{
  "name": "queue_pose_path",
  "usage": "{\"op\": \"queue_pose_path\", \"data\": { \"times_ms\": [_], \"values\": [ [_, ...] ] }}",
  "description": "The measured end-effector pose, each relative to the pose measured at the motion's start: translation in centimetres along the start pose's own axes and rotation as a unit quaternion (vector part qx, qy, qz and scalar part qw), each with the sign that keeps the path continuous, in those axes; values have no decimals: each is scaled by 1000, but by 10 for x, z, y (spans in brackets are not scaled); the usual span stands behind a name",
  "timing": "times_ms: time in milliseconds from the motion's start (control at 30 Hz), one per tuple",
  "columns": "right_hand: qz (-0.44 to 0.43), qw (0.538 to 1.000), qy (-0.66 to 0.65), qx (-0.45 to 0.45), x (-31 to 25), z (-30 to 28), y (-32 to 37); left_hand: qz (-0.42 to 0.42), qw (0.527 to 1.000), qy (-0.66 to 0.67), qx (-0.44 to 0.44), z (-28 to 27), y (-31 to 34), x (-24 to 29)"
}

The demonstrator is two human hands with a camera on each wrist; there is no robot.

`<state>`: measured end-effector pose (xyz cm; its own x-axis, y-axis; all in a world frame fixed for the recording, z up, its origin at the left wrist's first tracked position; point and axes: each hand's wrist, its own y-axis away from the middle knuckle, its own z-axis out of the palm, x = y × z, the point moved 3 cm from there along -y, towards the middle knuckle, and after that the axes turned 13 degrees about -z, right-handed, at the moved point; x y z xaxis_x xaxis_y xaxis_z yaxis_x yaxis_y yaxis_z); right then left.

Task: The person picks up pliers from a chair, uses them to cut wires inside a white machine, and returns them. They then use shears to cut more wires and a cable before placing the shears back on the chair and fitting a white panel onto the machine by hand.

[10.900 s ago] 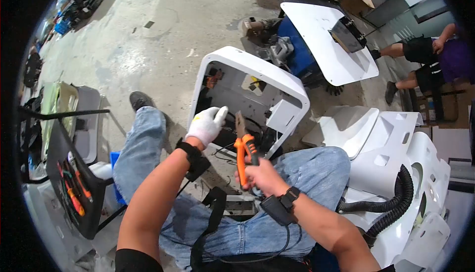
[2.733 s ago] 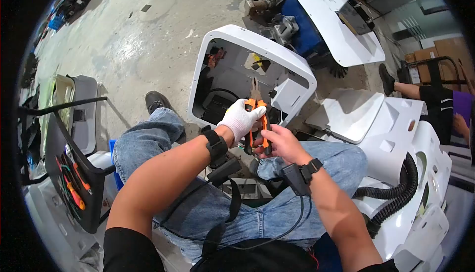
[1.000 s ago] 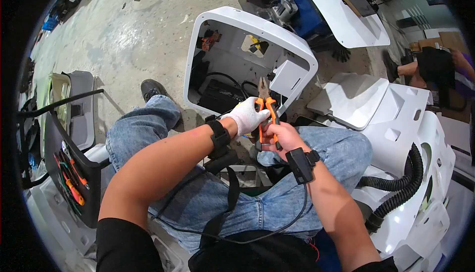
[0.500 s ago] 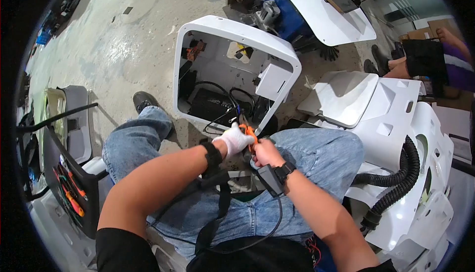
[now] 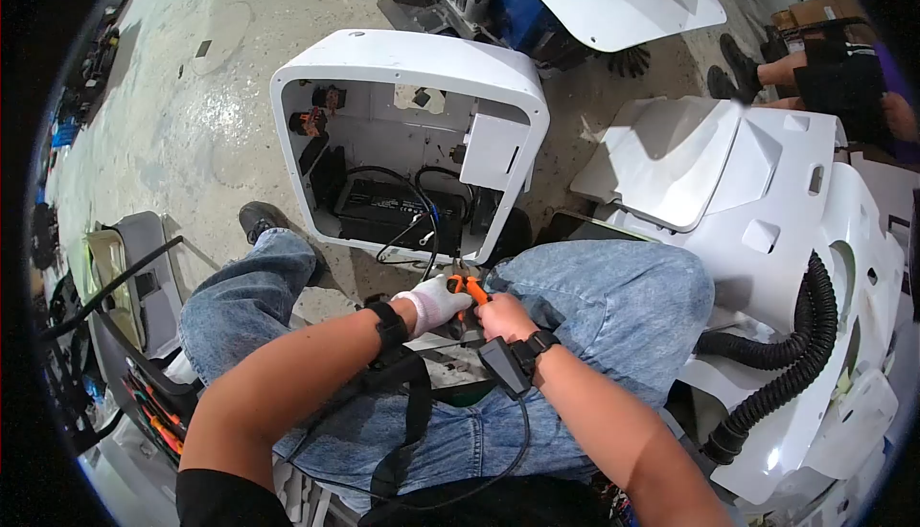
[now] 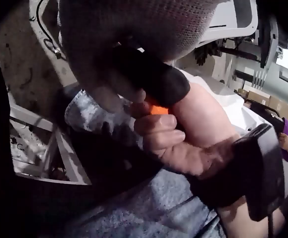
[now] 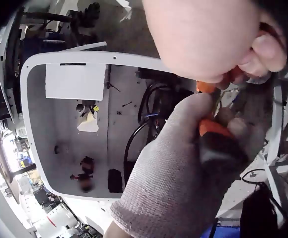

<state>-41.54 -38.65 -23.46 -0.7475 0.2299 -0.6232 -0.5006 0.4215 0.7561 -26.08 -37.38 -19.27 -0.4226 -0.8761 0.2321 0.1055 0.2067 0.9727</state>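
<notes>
Both hands are on a pair of pliers (image 5: 474, 291) with orange and black handles, low in front of an open white housing (image 5: 450, 59). My left hand (image 5: 436, 305), in a white knit glove, grips one handle; its black end (image 6: 166, 87) shows in the left wrist view. My bare right hand (image 5: 506, 317) has its fingers curled round the other handle, mostly hidden by the hand itself. The metal head points away from me, near the housing's front rim. Black cables (image 5: 428, 240) hang over that rim close to it. Whether the jaws hold a cable, I cannot tell.
A black unit (image 5: 383, 211) lies inside the housing. White panels (image 5: 671, 163) and a black corrugated hose (image 5: 767, 374) are at the right. Hand tools (image 5: 153, 412) sit in a black chair-like holder at the left. Another person's legs (image 5: 781, 72) show at the far right.
Earlier only the right hand held the pliers; the left then took hold too. The pliers have come down from over the housing's opening to before its front rim. The head view has shifted.
</notes>
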Motion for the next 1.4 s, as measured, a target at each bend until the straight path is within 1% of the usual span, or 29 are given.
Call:
{"op": "queue_pose_path", "data": {
  "times_ms": [33, 67, 100, 133, 167, 200, 233, 300, 333, 433, 500, 600, 633, 667, 767, 833, 867, 900, 933, 967, 1033, 1067, 1100, 1167, 1200, 1267, 1333, 1367, 1400],
  "values": [
    [-53, 998, 18, 24, -10, -6, 5, 10, 1000, 9, 12, 3, -3, 0],
    [12, 999, 38, 9, -14, -11, 9, -13, 999, 8, 29, 7, -6, -1],
    [14, 999, 35, 3, -21, -16, 11, -12, 999, 12, 43, 9, -2, 4],
    [-41, 983, 175, -22, -29, -19, 11, -14, 998, 2, 68, 13, -10, 1],
    [-97, 945, 310, -47, -35, -17, 13, -15, 996, -9, 92, 18, -22, -5],
    [-37, 977, 204, 41, -36, -20, 14, -14, 995, 15, 94, 20, -25, -7],
    [2, 988, 151, 33, -36, -23, 11, -5, 993, -4, 114, 22, -28, -8],
    [44, 992, 90, 79, -29, -25, 4, -1, 987, 4, 160, 25, -31, -11],
    [66, 994, 57, 62, -26, -27, -1, -36, 990, 26, 134, 27, -32, -11],
    [61, 990, 110, 57, -30, -31, -10, -32, 988, 36, 148, 30, -45, -16],
    [68, 991, 105, 53, -37, -37, -12, -37, 988, 42, 145, 33, -46, -15],
    [65, 986, 148, 40, -41, -43, -21, -59, 991, 55, 107, 33, -47, -10],
    [89, 985, 147, 36, -36, -45, -28, -9, 994, 16, 107, 33, -51, -8],
    [84, 983, 165, 15, -33, -47, -35, 40, 993, -23, 106, 34, -54, -7],
    [51, 968, 237, -61, -16, -51, -60, 41, 991, -14, 126, 37, -68, -11],
    [-52, 925, 333, -174, -18, -55, -65, 68, 988, 7, 141, 33, -57, 1],
    [-51, 924, 336, -175, -17, -59, -68, 23, 990, 64, 124, 32, -53, 5],
    [-7, 945, 296, -141, -22, -66, -67, -22, 987, 120, 106, 31, -47, 8],
    [36, 961, 254, -106, -26, -70, -67, -3, 988, 107, 114, 31, -51, 7],
    [35, 960, 256, -107, -25, -71, -68, -3, 987, 109, 115, 30, -49, 8],
    [5, 944, 295, -149, -32, -72, -68, 26, 991, 68, 110, 26, -38, 15],
    [1, 931, 312, -188, -34, -72, -66, 43, 989, 80, 117, 30, -45, 12],
    [2, 931, 313, -189, -31, -73, -65, 43, 989, 82, 116, 33, -50, 10],
    [-99, 892, 374, -235, -23, -68, -66, 8, 985, 118, 122, 39, -60, 3],
    [-9, 949, 268, -164, -18, -63, -68, 7, 985, 118, 122, 40, -59, 1],
    [-1, 949, 282, -143, -14, -61, -61, 2, 983, 125, 132, 36, -53, -1],
    [15, 944, 310, -107, -40, -64, -51, 23, 980, 149, 128, 35, -52, -6],
    [22, 939, 298, -171, -52, -69, -48, 43, 976, 173, 123, 33, -51, -8],
    [33, 951, 280, -128, -66, -75, -40, 19, 978, 164, 126, 26, -37, -2]
  ]
}}
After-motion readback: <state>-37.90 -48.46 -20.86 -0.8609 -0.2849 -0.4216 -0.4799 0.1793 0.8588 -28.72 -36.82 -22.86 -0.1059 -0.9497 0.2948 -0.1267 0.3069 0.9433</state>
